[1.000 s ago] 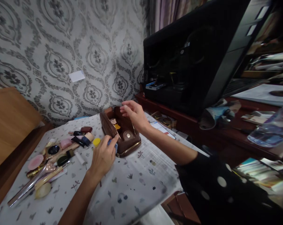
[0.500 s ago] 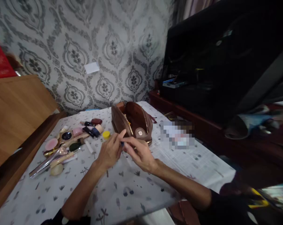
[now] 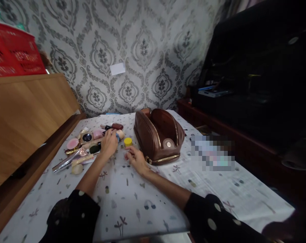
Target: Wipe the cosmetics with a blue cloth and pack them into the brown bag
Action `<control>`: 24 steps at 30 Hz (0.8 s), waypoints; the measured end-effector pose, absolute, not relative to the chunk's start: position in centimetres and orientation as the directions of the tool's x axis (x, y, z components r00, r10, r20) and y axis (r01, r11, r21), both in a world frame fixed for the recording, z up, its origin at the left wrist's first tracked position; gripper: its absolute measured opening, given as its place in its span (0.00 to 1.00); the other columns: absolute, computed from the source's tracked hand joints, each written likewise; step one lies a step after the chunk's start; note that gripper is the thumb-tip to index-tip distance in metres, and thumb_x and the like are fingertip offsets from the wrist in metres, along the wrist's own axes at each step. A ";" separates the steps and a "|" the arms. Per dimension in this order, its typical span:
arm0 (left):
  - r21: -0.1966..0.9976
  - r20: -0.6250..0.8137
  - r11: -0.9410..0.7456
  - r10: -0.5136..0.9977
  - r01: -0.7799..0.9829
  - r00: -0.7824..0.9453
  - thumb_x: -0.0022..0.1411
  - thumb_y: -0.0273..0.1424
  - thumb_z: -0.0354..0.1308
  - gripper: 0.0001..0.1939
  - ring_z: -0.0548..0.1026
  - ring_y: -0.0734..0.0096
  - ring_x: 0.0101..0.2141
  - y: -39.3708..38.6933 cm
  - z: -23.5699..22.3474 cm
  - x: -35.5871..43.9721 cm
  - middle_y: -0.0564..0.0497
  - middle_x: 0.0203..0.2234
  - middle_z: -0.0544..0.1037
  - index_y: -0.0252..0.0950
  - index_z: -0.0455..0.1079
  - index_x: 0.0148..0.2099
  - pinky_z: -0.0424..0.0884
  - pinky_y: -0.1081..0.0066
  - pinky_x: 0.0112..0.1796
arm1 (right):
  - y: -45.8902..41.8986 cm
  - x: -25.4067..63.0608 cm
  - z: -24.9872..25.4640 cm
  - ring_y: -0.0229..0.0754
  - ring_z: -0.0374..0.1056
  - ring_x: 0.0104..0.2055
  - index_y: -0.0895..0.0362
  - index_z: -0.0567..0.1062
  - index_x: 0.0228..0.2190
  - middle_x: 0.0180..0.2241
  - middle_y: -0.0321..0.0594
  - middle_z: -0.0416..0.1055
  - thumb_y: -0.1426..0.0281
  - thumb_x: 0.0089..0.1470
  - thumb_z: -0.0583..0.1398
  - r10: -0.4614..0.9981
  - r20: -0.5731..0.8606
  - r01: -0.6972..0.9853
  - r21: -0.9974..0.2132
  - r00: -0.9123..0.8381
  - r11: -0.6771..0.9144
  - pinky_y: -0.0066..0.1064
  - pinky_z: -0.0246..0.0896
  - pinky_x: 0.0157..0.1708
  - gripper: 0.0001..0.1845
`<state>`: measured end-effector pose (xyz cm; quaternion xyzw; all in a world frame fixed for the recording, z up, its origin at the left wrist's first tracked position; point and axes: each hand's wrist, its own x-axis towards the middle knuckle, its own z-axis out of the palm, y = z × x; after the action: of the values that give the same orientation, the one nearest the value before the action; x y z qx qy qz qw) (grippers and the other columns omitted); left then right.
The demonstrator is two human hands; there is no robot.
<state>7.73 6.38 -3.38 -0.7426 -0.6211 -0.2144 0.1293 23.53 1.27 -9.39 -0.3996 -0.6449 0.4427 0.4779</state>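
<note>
My left hand [image 3: 109, 144] reaches over the makeup heap, fingers stretched forward onto it and covering some dark tubes. Beside its fingertips lies a beige-and-blue item [image 3: 120, 134]. My right hand [image 3: 137, 160] hovers near a round yellow lid or jar [image 3: 128, 141], fingers loosely bent and apart, with nothing visible in them. Just right of that hand stands a brown cosmetic bag [image 3: 149, 135], its gold zipper open. Left of my left hand lie a pink round compact [image 3: 73, 144], a dark round compact [image 3: 87, 137], a silvery-pink tube [image 3: 69, 160] and a makeup sponge [image 3: 77, 169].
A patterned white cloth [image 3: 132, 209] covers the table. Wooden furniture [image 3: 28, 118] with a red basket [image 3: 16, 50] on it borders the left. On the right are a blurred-out item [image 3: 212, 153] and a large dark screen [image 3: 254, 77]. Patterned wallpaper [image 3: 143, 50] rises behind.
My hands, together before the bag around something small and blue, have separated. The left has moved onto the makeup; the right is beside the yellow item. The view has shifted left.
</note>
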 end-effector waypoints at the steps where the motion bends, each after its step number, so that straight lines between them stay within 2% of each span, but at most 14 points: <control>1: 0.110 0.463 -0.195 0.878 0.975 0.123 0.65 0.23 0.44 0.23 0.64 0.46 0.58 7.0 -3.4 7.7 0.33 0.58 0.66 0.28 0.63 0.61 0.67 0.52 0.54 | 1.3 23.5 -9.8 0.38 0.70 0.28 0.57 0.71 0.43 0.27 0.36 0.73 0.70 0.56 0.53 0.935 0.271 0.103 -0.948 -0.230 0.301 0.28 0.65 0.28 0.14; 4: 0.186 0.431 -0.196 0.897 0.963 0.099 0.66 0.23 0.42 0.23 0.62 0.44 0.60 8.4 -3.8 8.0 0.30 0.60 0.64 0.26 0.63 0.61 0.66 0.49 0.54 | 1.3 23.7 -10.8 0.38 0.68 0.27 0.56 0.72 0.43 0.27 0.36 0.73 0.68 0.56 0.54 0.932 0.276 0.118 -0.944 -0.234 0.308 0.27 0.64 0.26 0.14; 8: 0.239 0.421 -0.246 0.898 0.939 0.128 0.65 0.24 0.47 0.19 0.70 0.51 0.55 8.5 -4.9 8.7 0.36 0.52 0.74 0.31 0.69 0.55 0.67 0.55 0.53 | 1.9 24.0 -11.6 0.39 0.69 0.29 0.57 0.72 0.43 0.32 0.40 0.72 0.68 0.55 0.55 0.950 0.240 0.106 -0.959 -0.202 0.264 0.28 0.67 0.25 0.14; 11: 0.295 0.443 -0.338 0.877 0.894 0.185 0.65 0.24 0.48 0.17 0.72 0.60 0.53 7.7 -5.3 9.0 0.44 0.51 0.76 0.36 0.72 0.52 0.66 0.62 0.55 | 2.3 24.0 -11.8 0.42 0.72 0.38 0.57 0.71 0.46 0.41 0.43 0.73 0.68 0.53 0.56 0.944 0.273 0.109 -0.949 -0.183 0.296 0.31 0.71 0.32 0.17; 14: 0.363 0.458 -0.401 0.863 0.841 0.213 0.66 0.26 0.47 0.16 0.75 0.67 0.49 7.5 -5.2 8.5 0.49 0.47 0.79 0.38 0.73 0.50 0.67 0.68 0.53 | 2.3 24.1 -11.8 0.45 0.71 0.48 0.55 0.70 0.48 0.48 0.45 0.71 0.69 0.52 0.57 0.929 0.324 0.121 -0.930 -0.180 0.348 0.34 0.72 0.39 0.20; 17: 0.431 0.466 -0.362 0.874 0.826 0.140 0.65 0.28 0.47 0.16 0.76 0.64 0.46 8.3 -4.9 6.6 0.48 0.44 0.80 0.36 0.73 0.50 0.70 0.66 0.50 | 2.1 24.1 -11.7 0.45 0.71 0.48 0.55 0.71 0.48 0.47 0.44 0.72 0.70 0.52 0.57 0.929 0.319 0.149 -0.926 -0.186 0.348 0.35 0.71 0.41 0.20; 21: 0.495 0.449 -0.243 0.894 0.834 -0.006 0.64 0.27 0.44 0.19 0.76 0.57 0.46 9.9 -4.9 3.5 0.41 0.45 0.80 0.30 0.72 0.51 0.71 0.59 0.49 | 2.0 24.1 -11.5 0.45 0.72 0.47 0.56 0.71 0.47 0.44 0.45 0.74 0.71 0.53 0.56 0.938 0.286 0.195 -0.926 -0.197 0.324 0.36 0.70 0.41 0.18; 24: 0.495 0.424 -0.239 0.906 0.835 0.007 0.63 0.27 0.45 0.21 0.75 0.57 0.50 10.4 -5.3 2.9 0.40 0.49 0.78 0.30 0.70 0.55 0.69 0.58 0.52 | 1.9 24.0 -11.4 0.46 0.73 0.45 0.57 0.72 0.46 0.41 0.44 0.75 0.70 0.54 0.56 0.939 0.266 0.218 -0.924 -0.218 0.313 0.37 0.69 0.44 0.17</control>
<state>2.93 10.43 -5.33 -0.7079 -0.6147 -0.3441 -0.0512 23.97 1.90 -11.36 -0.4309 -0.6715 0.3975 0.4533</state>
